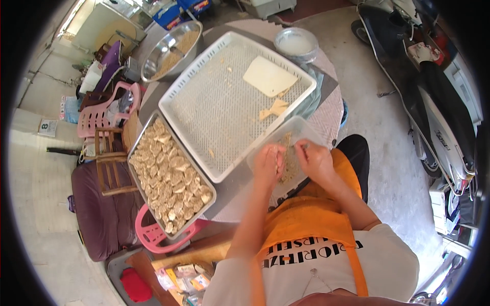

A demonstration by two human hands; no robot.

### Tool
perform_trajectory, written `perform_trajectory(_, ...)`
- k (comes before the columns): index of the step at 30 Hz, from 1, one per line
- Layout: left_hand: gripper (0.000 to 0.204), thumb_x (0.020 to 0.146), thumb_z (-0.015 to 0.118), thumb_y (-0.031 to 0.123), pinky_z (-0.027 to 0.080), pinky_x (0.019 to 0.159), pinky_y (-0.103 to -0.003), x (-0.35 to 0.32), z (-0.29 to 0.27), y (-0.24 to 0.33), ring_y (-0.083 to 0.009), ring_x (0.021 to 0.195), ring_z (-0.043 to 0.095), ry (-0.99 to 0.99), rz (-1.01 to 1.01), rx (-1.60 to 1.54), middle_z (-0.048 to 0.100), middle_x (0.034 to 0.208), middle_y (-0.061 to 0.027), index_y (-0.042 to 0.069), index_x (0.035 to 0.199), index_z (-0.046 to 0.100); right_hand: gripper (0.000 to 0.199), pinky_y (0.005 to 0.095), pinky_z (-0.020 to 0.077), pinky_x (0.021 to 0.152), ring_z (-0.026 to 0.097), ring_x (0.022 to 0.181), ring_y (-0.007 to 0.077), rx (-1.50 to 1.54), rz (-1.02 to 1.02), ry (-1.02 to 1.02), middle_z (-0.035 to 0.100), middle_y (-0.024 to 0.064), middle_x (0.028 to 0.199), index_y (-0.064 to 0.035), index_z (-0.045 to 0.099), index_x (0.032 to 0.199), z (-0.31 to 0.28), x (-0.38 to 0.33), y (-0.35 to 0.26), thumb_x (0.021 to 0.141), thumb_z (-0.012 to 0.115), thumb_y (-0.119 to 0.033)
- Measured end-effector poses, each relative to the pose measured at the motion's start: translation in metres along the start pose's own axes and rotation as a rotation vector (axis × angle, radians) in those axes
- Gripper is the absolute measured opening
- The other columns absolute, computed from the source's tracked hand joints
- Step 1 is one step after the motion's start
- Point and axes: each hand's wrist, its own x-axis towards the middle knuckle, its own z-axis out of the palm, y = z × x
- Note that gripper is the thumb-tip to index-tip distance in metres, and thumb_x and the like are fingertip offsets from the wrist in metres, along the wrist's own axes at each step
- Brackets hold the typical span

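Observation:
Both hands are over a clear plastic box [300, 126] at the table's near edge, with tan crumbs or seeds [290, 166] in its bottom. My left hand [268, 162] is curled closed at the box's left side; small pale bits show at its fingers, too small to name. On the right side, my right hand [315, 162] has its fingers bent together, and what they hold is hidden. Beyond the box lies a large white perforated tray [204, 117] with a cream plastic scraper [269, 76] and torn dough scraps [274, 109] in it.
A metal tray [206, 205] full of crumb-coated pieces [166, 173] overhangs the table's left side, above a pink chair [148, 229]. Behind stand a steel bowl [153, 64] of tan crumbs and a clear bowl [296, 43] of white stuff. A scooter [423, 92] is parked at right.

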Motion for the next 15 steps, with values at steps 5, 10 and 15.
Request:
perform_trajectory(5,0.024,0.095,0.045,0.027,0.036,0.041,-0.026,0.025,-0.054,-0.059,-0.0113,0.050,0.045,-0.037,0.135,0.291,0.048,0.063,-0.0013,0.008,0.091,0.059,0.009,0.0392,0.0473,0.050,0.059,0.056,0.0314,-0.209,-0.096,-0.150,0.059,0.0123,0.063,-0.0061,0.060,0.080,0.010,-0.003,-0.011,0.082,0.060,-0.015)
perform_trajectory(10,0.019,0.088,0.051,0.020,0.049,0.065,-0.037,0.016,-0.019,-0.026,-0.0243,0.077,0.060,-0.057,0.361,1.518,0.061,0.083,-0.0107,0.008,0.096,0.062,0.015,0.0393,0.0479,0.050,0.059,0.054,0.0307,-0.311,-0.039,-0.183,0.058,0.0118,0.061,-0.0066,0.056,0.075,0.010,-0.010,0.009,0.083,0.057,-0.019)
perform_trajectory(15,0.016,0.093,0.047,0.023,0.041,0.056,-0.030,0.029,-0.055,-0.062,-0.0183,0.065,0.051,-0.070,0.188,0.501,0.049,0.072,-0.0050,0.011,0.083,0.053,0.014,0.0396,0.0477,0.045,0.059,0.051,0.0283,-0.306,-0.088,-0.182,0.058,0.0099,0.059,-0.0078,0.056,0.073,0.002,-0.002,-0.007,0.081,0.055,-0.020)
